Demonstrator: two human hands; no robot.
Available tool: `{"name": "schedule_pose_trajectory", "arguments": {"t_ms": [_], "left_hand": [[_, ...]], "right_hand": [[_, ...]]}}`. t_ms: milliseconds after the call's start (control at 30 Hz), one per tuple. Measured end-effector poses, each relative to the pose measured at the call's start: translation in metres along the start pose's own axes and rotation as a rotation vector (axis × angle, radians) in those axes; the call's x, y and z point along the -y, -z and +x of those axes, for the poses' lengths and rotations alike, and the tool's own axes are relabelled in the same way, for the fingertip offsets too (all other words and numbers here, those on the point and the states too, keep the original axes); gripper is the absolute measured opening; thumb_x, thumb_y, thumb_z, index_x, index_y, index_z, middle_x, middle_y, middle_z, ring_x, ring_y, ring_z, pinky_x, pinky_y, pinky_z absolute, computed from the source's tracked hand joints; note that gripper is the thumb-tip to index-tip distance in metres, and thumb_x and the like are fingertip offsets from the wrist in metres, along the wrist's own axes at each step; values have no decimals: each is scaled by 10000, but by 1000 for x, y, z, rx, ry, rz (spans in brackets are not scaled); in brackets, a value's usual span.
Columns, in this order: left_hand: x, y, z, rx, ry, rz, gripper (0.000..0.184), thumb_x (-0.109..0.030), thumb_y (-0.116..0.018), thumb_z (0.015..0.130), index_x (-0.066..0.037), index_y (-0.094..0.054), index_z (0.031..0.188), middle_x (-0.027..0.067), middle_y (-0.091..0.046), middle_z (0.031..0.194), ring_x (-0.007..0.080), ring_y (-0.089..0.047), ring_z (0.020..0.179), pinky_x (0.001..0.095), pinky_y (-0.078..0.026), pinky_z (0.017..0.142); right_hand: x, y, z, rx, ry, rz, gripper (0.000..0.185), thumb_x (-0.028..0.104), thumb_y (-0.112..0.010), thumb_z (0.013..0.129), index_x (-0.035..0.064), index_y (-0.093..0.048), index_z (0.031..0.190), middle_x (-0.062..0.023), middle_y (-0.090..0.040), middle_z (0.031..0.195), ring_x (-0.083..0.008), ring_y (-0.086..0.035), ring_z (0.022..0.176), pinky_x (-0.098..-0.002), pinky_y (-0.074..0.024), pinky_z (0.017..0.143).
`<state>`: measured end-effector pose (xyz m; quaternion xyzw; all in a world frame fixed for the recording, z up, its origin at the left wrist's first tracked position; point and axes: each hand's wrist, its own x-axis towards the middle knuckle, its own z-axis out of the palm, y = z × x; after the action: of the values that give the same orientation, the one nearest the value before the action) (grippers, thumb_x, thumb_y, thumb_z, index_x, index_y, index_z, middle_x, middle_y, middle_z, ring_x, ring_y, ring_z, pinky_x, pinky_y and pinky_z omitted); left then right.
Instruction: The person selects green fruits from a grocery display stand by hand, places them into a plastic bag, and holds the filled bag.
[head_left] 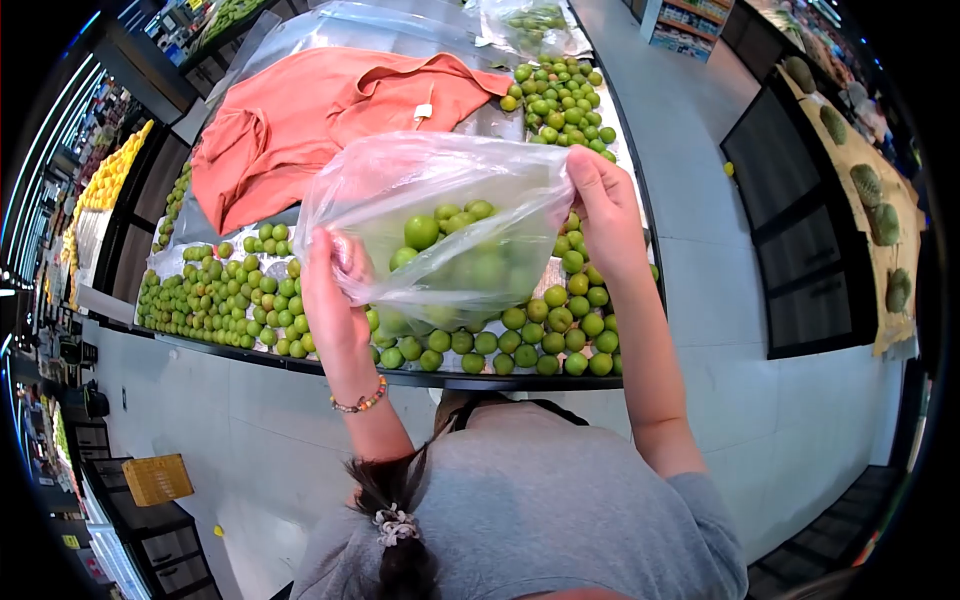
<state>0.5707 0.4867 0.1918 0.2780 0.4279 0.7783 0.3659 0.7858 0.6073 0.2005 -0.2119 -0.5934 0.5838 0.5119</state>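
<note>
A clear plastic bag (500, 165) is stretched between my two hands above the fruit stand. My left hand (338, 275) is closed on its left edge, fingers curled into the film; a beaded bracelet circles that wrist. At the upper right corner, my right hand (603, 200) pinches the bag between thumb and fingers. Round green fruits (421, 231) show within the bag's mouth. More appear blurred through the film lower down, and I cannot tell which of those lie inside and which behind. Loose green fruits (558, 318) are spread on the stand below.
A coral-coloured garment (290, 115) lies across the stand beyond the bag. More green fruits (565, 100) are heaped at the far right. The stand's dark front edge (480, 381) is close to my body. A yellow crate (157, 480) sits at the lower left.
</note>
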Motion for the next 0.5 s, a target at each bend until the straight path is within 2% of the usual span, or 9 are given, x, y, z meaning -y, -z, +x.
{"name": "schedule_pose_trajectory", "arguments": {"t_ms": [33, 133, 267, 300, 400, 433, 500], "left_hand": [[1, 3, -1, -1, -26, 61, 356, -307, -437, 944, -101, -387, 658, -24, -326, 580, 59, -286, 499, 214, -207, 452], [7, 2, -8, 22, -40, 206, 377, -319, -413, 947, -102, -397, 640, -21, -368, 571, 53, -300, 488, 206, -202, 429], [4, -3, -20, 126, 48, 359, 398, -335, -390, 953, -104, -398, 630, -28, -381, 546, 42, -301, 461, 202, -194, 401], [4, -5, -26, 157, 70, 361, 398, -332, -393, 954, -101, -401, 630, -26, -387, 550, 41, -307, 463, 205, -204, 401], [9, -20, -48, 289, 152, 190, 388, -306, -411, 955, -66, -451, 653, -13, -431, 573, 55, -374, 493, 208, -279, 427], [6, -20, -56, 434, 240, 206, 369, -289, -421, 954, -51, -473, 678, -8, -449, 596, 66, -407, 522, 214, -320, 457], [9, -14, -62, 737, 395, 176, 337, -267, -431, 952, -30, -503, 723, 7, -483, 641, 87, -461, 575, 227, -380, 512]], "right_hand": [[-1, -1, 2, -10, 25, 62, 304, 279, -438, 952, 43, -559, 802, 12, -562, 697, -48, -496, 598, -192, -381, 547], [4, -6, 3, -73, -66, 461, 289, 274, -419, 958, 20, -551, 997, -34, -610, 892, -79, -551, 771, -234, -447, 716], [13, -16, 3, -232, -39, 591, 276, 287, -387, 968, 73, -495, 831, 23, -448, 693, -75, -410, 624, -253, -359, 589], [18, -22, 3, -356, -95, 613, 307, 297, -362, 974, 102, -424, 746, 36, -322, 632, -83, -299, 553, -260, -285, 525], [1, 1, -3, -117, 79, 785, 274, 283, -421, 955, 97, -468, 759, 35, -406, 634, -86, -340, 544, -240, -313, 516], [13, -4, -10, -218, 9, 801, 308, 279, -383, 966, 119, -395, 702, 32, -291, 593, -98, -255, 519, -260, -282, 500], [21, 0, -27, -252, 87, 867, 302, 280, -363, 972, 119, -405, 720, 33, -307, 589, -91, -279, 527, -252, -294, 506]]}}
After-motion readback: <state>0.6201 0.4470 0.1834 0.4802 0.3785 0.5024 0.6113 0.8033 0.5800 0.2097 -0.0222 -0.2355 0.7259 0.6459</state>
